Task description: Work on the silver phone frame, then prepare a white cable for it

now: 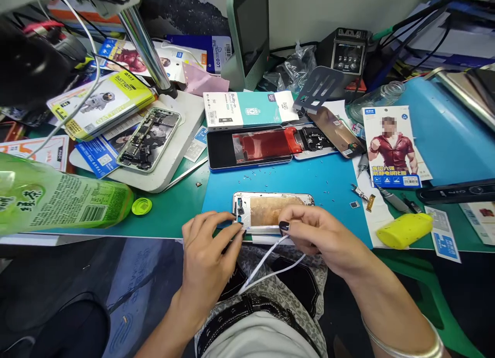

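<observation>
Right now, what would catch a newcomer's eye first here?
Both hands, left and right, meet over an opened phone on the blue mat at the bench's front edge, a white cable trailing below. A green bottle lies at far left, a yellow tool at right.

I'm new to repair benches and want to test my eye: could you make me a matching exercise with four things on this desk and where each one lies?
Things:
1. opened phone frame
2. yellow tool
3. green bottle cap
4. phone with red inside

Places:
A. right of the hands, near the desk edge
B. beside the lying green bottle
C. under the left hand and right hand
D. just in front of the teal-and-white box

Pairs: 1-C, 2-A, 3-B, 4-D
</observation>
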A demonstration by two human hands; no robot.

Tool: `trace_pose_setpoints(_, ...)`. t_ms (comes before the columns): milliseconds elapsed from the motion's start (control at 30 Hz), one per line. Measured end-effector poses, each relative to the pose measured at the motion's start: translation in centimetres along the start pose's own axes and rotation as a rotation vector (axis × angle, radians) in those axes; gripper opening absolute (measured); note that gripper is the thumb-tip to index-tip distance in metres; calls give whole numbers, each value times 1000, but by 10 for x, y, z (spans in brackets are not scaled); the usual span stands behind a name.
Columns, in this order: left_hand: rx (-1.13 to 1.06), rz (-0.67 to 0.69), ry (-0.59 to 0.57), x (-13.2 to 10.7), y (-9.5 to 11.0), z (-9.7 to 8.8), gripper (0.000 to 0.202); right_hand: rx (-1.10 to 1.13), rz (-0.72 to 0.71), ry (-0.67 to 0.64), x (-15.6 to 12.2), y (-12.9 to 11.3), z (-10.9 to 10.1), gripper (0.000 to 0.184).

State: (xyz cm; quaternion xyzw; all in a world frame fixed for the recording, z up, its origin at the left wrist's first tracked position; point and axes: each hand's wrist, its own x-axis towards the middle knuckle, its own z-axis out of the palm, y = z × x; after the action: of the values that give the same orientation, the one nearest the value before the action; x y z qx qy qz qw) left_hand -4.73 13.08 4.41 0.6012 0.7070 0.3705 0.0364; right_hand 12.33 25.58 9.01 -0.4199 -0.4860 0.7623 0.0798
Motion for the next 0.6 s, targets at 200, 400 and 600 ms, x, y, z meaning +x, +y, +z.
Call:
trace_pose_setpoints(200, -34, 9, -11, -1, -5, 2, 13, 206, -5, 31, 0, 0, -6, 21)
trace_pose_setpoints(400, -13, 41, -55, 0, -7, 1, 11, 253, -49, 14, -2, 4, -9, 21)
trace_pose_setpoints(600, -11, 35, -76, -1, -7, 1, 10, 245, -86, 5, -1, 7, -10, 20)
